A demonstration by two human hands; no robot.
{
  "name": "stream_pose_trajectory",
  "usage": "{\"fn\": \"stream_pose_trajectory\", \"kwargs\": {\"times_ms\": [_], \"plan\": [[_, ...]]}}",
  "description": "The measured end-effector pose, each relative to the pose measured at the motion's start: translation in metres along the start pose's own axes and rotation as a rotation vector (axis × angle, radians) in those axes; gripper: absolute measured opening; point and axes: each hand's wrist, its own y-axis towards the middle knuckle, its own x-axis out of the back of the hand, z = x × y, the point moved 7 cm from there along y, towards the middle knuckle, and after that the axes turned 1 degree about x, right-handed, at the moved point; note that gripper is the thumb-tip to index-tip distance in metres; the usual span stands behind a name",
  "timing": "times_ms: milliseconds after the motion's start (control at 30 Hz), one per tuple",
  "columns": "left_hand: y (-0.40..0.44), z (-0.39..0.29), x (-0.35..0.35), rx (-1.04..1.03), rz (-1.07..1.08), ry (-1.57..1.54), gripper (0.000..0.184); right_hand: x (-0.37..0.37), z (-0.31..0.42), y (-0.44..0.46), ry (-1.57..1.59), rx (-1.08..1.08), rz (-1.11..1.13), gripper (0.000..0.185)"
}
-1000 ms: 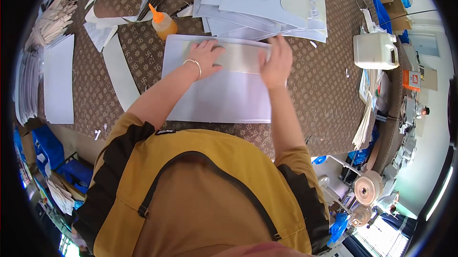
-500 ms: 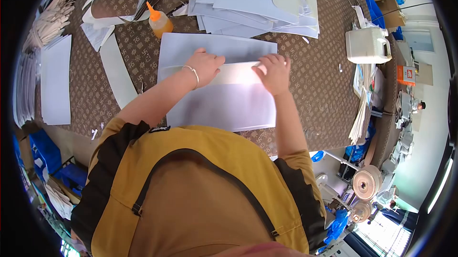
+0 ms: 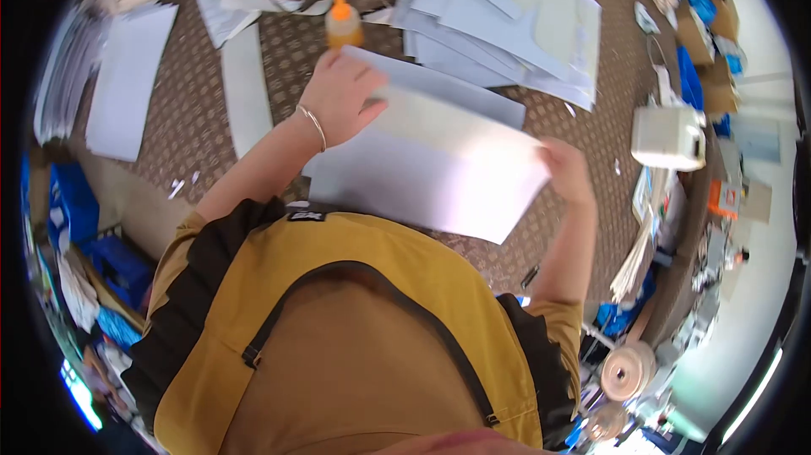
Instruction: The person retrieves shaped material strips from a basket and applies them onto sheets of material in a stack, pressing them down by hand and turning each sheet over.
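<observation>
Fingers (image 3: 551, 153) on a pale, faintly shiny sheet (image 3: 431, 163)

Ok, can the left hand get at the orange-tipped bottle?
Probably yes: the orange-tipped bottle stands just beyond the left hand, nothing visible blocking the way, though the hand would likely have to leave the sheet first.

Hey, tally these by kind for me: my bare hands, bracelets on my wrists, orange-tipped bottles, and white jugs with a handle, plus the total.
Hands: 2, left hand and right hand
Bracelet: 1
Orange-tipped bottle: 1
White jug: 1
Total: 5
</observation>
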Motion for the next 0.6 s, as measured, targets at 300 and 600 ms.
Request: {"fn": "stream_pose_trajectory", "kwargs": {"times_ms": [300, 600], "plan": [[0.01, -0.101, 0.22, -0.466, -0.362, -1.033, 0.033, 0.079, -0.03, 0.081, 0.723, -0.135, -0.546, 0.027], [-0.006, -0.115, 0.225, -0.49, -0.363, -1.115, 0.028, 0.017, 0.039, 0.204, -0.448, -0.254, -0.707, 0.037]]}}
